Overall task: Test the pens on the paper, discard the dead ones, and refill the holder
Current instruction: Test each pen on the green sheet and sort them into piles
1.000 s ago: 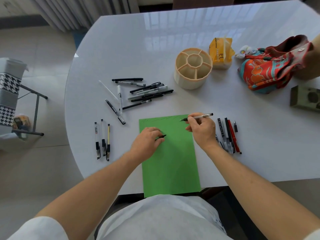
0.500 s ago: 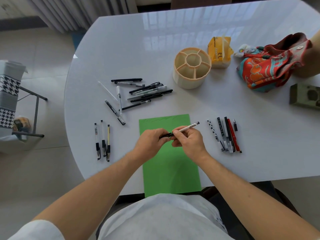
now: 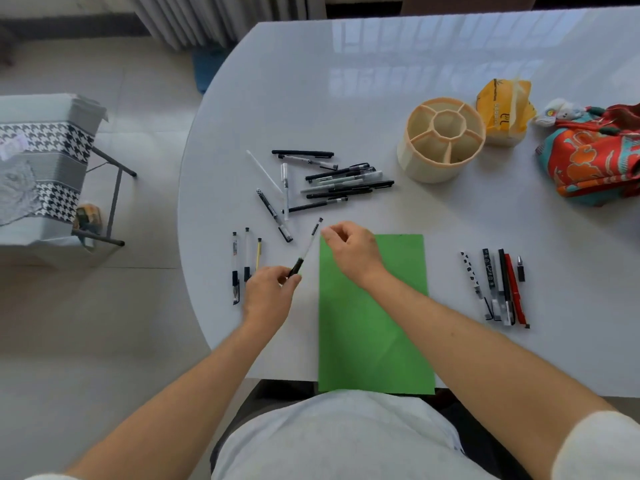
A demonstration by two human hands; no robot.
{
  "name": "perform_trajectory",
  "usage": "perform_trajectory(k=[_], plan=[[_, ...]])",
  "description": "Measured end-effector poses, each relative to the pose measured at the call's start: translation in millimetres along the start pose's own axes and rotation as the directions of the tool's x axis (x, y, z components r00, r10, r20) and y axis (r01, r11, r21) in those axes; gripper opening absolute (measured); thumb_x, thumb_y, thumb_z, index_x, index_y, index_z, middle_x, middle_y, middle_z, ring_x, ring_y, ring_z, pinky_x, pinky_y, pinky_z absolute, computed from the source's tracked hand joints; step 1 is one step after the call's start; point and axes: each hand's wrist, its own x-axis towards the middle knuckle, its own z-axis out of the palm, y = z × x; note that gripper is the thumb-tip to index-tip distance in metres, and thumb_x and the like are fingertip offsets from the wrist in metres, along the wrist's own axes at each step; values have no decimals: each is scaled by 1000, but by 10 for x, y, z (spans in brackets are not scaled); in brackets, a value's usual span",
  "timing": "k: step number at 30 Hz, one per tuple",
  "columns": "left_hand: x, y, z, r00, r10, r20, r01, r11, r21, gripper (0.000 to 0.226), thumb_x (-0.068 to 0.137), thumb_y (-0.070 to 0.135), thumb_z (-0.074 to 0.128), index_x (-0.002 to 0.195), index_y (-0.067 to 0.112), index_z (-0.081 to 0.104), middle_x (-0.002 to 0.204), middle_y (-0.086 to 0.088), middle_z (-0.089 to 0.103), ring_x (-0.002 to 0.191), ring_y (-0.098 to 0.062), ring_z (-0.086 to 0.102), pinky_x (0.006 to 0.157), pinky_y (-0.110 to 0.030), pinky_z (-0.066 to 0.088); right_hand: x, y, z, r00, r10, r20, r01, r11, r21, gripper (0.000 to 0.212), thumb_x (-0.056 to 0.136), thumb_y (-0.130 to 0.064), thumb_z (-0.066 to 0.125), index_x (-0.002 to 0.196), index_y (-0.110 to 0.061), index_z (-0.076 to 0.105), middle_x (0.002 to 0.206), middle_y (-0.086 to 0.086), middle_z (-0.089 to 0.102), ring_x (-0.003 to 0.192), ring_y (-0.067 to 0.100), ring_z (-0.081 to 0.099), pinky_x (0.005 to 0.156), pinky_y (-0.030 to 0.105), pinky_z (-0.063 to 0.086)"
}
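A green paper sheet (image 3: 374, 306) lies at the table's near edge. My left hand (image 3: 268, 294) pinches the dark capped end of a clear pen (image 3: 308, 245) just left of the sheet, and the pen slants up to the right. My right hand (image 3: 351, 252) hovers over the sheet's top left corner with its fingers loosely curled; its fingertips are close to the pen's far end and seem to hold nothing. Behind lies a pile of several pens (image 3: 332, 181). Three pens (image 3: 246, 261) lie in a row at the left, and several pens (image 3: 495, 285) lie to the right. The beige compartment holder (image 3: 408, 157) stands empty.
A yellow packet (image 3: 502, 112) sits behind the holder, and a red patterned bag (image 3: 595, 157) lies at the far right. Left of the white table (image 3: 311, 81), on the floor, stands a stool with a houndstooth cloth (image 3: 45, 161).
The pen went from my right hand writing on the paper to both hands, then into my left hand, which carried it left off the sheet. My right hand let go.
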Motion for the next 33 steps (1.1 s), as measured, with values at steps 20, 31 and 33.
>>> perform_trajectory(k=[20, 31, 33], plan=[[14, -283, -192, 996, -76, -40, 78, 996, 48, 24, 84, 43, 72, 96, 32, 55, 78, 14, 52, 67, 0, 51, 56, -24, 36, 190, -95, 147, 977, -103, 187, 158, 939, -304, 33, 78, -19, 68, 110, -19, 61, 80, -4, 61, 73, 16, 56, 65, 26, 44], [14, 740, 258, 838, 324, 440, -303, 945, -120, 19, 96, 31, 60, 111, 24, 71, 81, 5, 72, 74, -13, 68, 73, -38, 57, -460, 548, -475, 983, 149, 107, -180, 891, 417, 16, 99, -16, 62, 89, -5, 69, 82, 17, 75, 70, 26, 74, 65, 35, 62], [21, 818, 268, 825, 350, 443, -364, 930, -56, 18, 99, 30, 55, 95, 21, 70, 72, 4, 69, 66, -16, 65, 66, -41, 57, -500, 612, -568, 986, 159, 43, -163, 911, 378, 23, 98, -19, 65, 86, -1, 71, 74, 12, 74, 64, 25, 71, 65, 38, 61]])
